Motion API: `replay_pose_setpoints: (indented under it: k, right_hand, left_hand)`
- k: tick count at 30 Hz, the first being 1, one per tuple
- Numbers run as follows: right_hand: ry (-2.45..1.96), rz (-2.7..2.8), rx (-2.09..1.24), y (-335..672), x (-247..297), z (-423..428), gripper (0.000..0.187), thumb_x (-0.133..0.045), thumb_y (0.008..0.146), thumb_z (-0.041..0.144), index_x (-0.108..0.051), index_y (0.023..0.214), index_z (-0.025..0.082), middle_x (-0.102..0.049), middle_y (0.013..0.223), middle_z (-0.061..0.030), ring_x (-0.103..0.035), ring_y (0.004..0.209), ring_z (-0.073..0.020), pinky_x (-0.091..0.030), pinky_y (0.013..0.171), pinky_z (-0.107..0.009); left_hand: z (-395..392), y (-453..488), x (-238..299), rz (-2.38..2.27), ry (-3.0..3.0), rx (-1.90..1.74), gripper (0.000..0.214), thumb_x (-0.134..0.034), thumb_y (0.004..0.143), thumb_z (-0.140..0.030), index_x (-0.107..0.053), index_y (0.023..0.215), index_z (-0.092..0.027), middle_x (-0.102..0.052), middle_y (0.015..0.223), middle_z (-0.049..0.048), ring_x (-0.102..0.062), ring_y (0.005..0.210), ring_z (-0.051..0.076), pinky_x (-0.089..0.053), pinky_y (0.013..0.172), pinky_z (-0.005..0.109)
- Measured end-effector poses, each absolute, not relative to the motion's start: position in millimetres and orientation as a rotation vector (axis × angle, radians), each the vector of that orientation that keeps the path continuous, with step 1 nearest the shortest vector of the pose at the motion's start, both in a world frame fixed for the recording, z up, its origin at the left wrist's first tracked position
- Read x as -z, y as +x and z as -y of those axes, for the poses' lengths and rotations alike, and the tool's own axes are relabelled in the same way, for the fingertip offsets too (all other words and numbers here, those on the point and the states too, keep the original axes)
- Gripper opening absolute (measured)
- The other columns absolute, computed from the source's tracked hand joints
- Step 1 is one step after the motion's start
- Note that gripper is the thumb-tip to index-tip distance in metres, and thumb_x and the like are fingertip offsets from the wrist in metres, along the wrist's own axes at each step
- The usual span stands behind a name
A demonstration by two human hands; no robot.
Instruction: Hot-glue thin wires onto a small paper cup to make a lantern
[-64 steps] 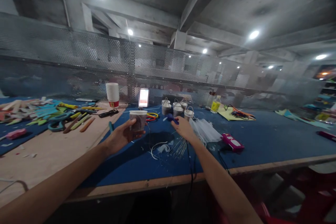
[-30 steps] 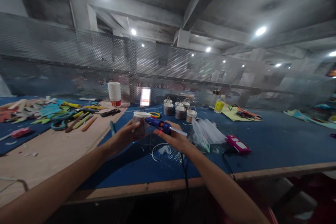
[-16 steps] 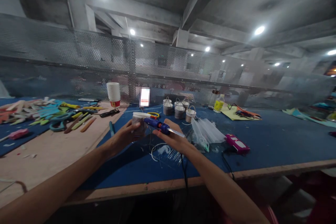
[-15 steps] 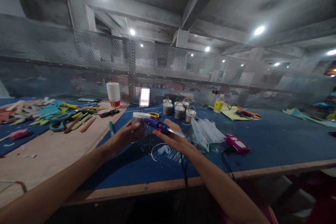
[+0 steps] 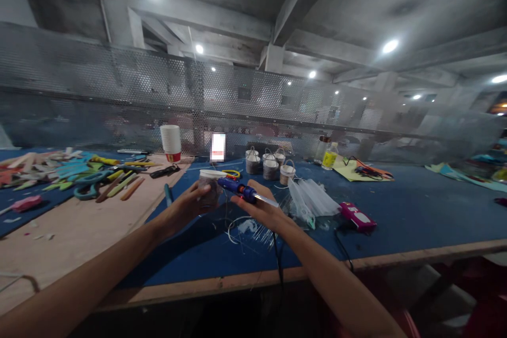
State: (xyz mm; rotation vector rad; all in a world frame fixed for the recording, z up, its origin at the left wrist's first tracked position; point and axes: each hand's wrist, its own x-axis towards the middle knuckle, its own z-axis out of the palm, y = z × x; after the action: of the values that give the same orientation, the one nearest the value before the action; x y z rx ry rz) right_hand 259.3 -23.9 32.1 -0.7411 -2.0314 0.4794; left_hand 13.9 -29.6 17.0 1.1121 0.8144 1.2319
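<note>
My left hand (image 5: 194,200) is wrapped round a small cup (image 5: 209,196) with a white rim, held above the blue table. In my right hand (image 5: 259,202) is a blue hot glue gun (image 5: 240,189), with a clear glue stick (image 5: 266,200) jutting from its back end. The nozzle points left and reaches the cup's rim; whether it touches I cannot tell. A small red light glows on the gun. Behind the cup shows the yellow handle of a pair of scissors (image 5: 233,173). Below my hands lie a white cord ring (image 5: 233,237) and thin clear strands (image 5: 264,235).
Several small cups with looped handles (image 5: 270,168) stand farther back. A plastic bag (image 5: 312,200) and a magenta box (image 5: 358,217) lie to the right. Stacked paper cups (image 5: 171,142), teal scissors (image 5: 87,185) and coloured strips (image 5: 59,166) are on the left. Bottles (image 5: 329,157) stand behind.
Almost nothing differs. Both hands keep the cup and glue gun in nearly the same place; the whole view has shifted very slightly.
</note>
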Motion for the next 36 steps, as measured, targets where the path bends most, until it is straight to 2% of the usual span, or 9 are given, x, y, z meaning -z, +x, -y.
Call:
replay_pose_setpoints:
  k: [4, 9, 14, 19, 24, 36]
  right_hand:
    - [-0.755, 2.03, -0.49, 260.4, -32.3, 24.2, 0.035, -0.069, 0.093, 0.048, -0.054, 0.077, 0.022, -0.051, 0.074, 0.0026, -0.049, 0.068, -0.0133, -0.038, 0.061, -0.026]
    - [-0.773, 2.018, -0.506, 261.5, -34.3, 25.5, 0.036, -0.07, 0.093, 0.047, -0.051, 0.075, 0.021, -0.049, 0.073, 0.0035, -0.048, 0.067, -0.0126, -0.037, 0.061, -0.026]
    - [-0.766, 2.023, -0.513, 261.1, -34.2, 24.7, 0.036, -0.07, 0.093, 0.046, -0.051, 0.075, 0.022, -0.049, 0.074, 0.004, -0.047, 0.067, -0.0124, -0.036, 0.063, -0.026]
    - [-0.789, 2.03, -0.488, 260.7, -33.2, 22.9, 0.036, -0.069, 0.093, 0.047, -0.05, 0.075, 0.022, -0.05, 0.073, 0.0033, -0.049, 0.068, -0.0133, -0.036, 0.062, -0.027]
    - [-0.844, 2.027, -0.504, 262.2, -33.1, 22.0, 0.039, -0.068, 0.092, 0.051, -0.048, 0.076, 0.022, -0.05, 0.073, 0.0038, -0.049, 0.066, -0.0132, -0.034, 0.061, -0.027]
    - [-0.84, 1.995, -0.525, 263.8, -32.9, 20.8, 0.039, -0.067, 0.091, 0.053, -0.048, 0.076, 0.022, -0.049, 0.072, 0.004, -0.046, 0.066, -0.0129, -0.035, 0.06, -0.026]
  left_hand:
    - [30.6, 15.3, -18.8, -0.857, 1.062, -1.248, 0.034, -0.081, 0.082, -0.038, -0.072, 0.112, -0.024, -0.079, 0.107, 0.007, -0.072, 0.093, 0.024, -0.057, 0.083, 0.036]
    - [31.3, 14.4, -19.6, -0.849, 1.061, -1.236, 0.035, -0.08, 0.083, -0.04, -0.073, 0.114, -0.024, -0.079, 0.103, 0.0076, -0.072, 0.087, 0.023, -0.058, 0.08, 0.035]
    - [29.3, 12.9, -17.4, -0.861, 1.062, -1.232, 0.04, -0.081, 0.081, -0.042, -0.072, 0.115, -0.023, -0.078, 0.11, 0.008, -0.072, 0.095, 0.026, -0.057, 0.085, 0.037]
    - [27.1, 11.8, -15.6, -0.847, 1.05, -1.227, 0.04, -0.077, 0.086, -0.041, -0.07, 0.12, -0.022, -0.077, 0.112, 0.0084, -0.07, 0.101, 0.027, -0.055, 0.088, 0.038]
    - [27.7, 10.0, -15.5, -0.851, 1.057, -1.214, 0.046, -0.077, 0.086, -0.044, -0.068, 0.125, -0.022, -0.078, 0.115, 0.0099, -0.071, 0.095, 0.026, -0.055, 0.084, 0.037]
    - [23.6, 7.3, -12.8, -0.838, 1.021, -1.205, 0.043, -0.076, 0.086, -0.042, -0.07, 0.124, -0.023, -0.08, 0.115, 0.0094, -0.073, 0.086, 0.022, -0.058, 0.082, 0.035]
